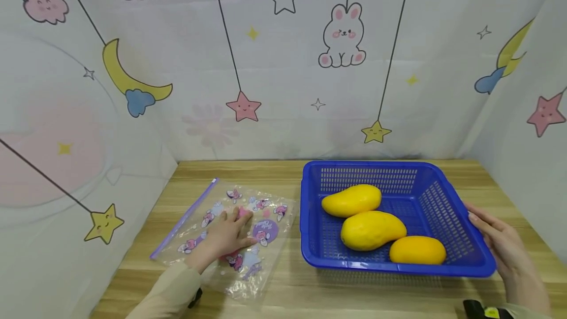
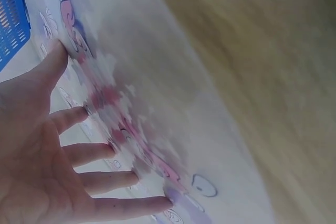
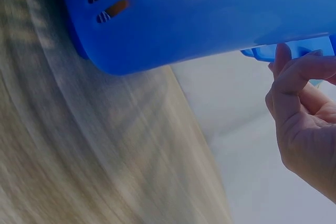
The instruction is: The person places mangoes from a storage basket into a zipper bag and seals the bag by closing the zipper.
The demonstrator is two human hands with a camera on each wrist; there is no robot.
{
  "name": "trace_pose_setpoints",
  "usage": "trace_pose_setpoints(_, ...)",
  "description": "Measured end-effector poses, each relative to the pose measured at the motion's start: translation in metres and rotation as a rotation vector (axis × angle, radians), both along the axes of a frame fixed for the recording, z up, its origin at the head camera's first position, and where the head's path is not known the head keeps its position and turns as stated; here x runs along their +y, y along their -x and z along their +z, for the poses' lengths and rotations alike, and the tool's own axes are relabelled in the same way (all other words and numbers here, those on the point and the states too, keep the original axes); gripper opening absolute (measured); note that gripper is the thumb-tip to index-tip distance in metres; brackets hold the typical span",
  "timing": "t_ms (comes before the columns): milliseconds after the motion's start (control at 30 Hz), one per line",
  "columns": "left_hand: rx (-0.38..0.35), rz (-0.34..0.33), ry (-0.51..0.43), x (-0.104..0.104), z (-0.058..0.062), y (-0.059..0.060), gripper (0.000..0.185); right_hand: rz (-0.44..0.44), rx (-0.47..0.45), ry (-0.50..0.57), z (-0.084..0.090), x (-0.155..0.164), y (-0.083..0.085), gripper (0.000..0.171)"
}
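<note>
Landmark: blue basket [image 1: 447,220], standing on the wooden table [image 1: 283,289], toward the table's right half.
Left hand: the left hand [image 1: 228,236] lies flat with straight, spread fingers [image 2: 89,153] on the zip bag [image 1: 226,233], well to the left of the basket; it presses the bag and grips nothing.
Zip bag: clear plastic printed with pink cartoon figures, flat on the table just left of the basket, with its purple zip strip [image 1: 183,218] along the edge farthest from the basket.
Right hand: the right hand [image 1: 500,245] is at the basket's right wall; the right wrist view shows its fingertips [image 3: 283,61] at the rim [image 3: 294,48], the fingers bent. Whether they actually clasp the rim I cannot tell.
Mangoes: three yellow mangoes lie inside the basket, one [image 1: 352,200] toward its back left, one [image 1: 372,230] in its middle touching the first, one [image 1: 418,250] against its front wall.
Backdrop: a pale cloth [image 1: 283,63] with rabbits, stars and moons hangs behind the basket and to both sides.
</note>
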State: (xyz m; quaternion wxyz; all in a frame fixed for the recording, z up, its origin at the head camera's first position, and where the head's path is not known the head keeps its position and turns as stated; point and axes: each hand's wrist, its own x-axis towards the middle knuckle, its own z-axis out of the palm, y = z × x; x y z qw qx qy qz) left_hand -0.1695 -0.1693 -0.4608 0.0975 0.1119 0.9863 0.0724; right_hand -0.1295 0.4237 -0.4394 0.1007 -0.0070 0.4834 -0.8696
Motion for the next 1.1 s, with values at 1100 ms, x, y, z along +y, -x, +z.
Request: trace_pose_setpoints(1100,0.015,-0.142,-0.101,-0.02,0.001,0.001,0.077,-0.01,0.007,-0.032,-0.001,-0.001,-0.001,0.041)
